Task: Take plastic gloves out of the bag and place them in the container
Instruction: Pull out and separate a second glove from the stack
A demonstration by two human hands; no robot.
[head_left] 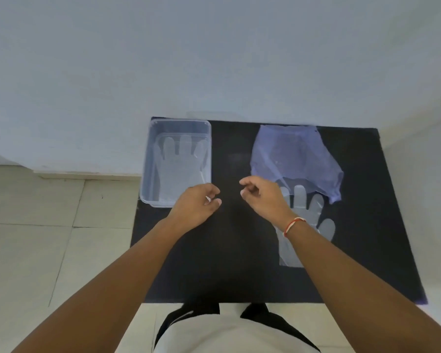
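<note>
Head view is showing a thin, see-through plastic glove (pixel 306 220) lying flat on the black rectangular mat (pixel 239 263), fingers pointing toward 12 o'clock and their tips tucked just under the mouth of the crumpled bluish-purple plastic bag (pixel 294 159). Another clear glove (pixel 181 169) is already lying inside the clear rectangular plastic container (pixel 148 159) at 10 o'clock on the mat. Film this thin is likely handling as nearly weightless, limp and slippery, clinging to the mat and folding on itself, so pinching it at the open cuff edge, toward 6 o'clock, looks like the surest hold. Left hand (pixel 195 206) is hovering at the container's near right corner, fingers loosely curled, grip grasping nothing. Right hand (pixel 264 197) is hanging over the mat with its wrist crossing the loose glove, fingers half curled, grip likewise released and holding nothing
</note>
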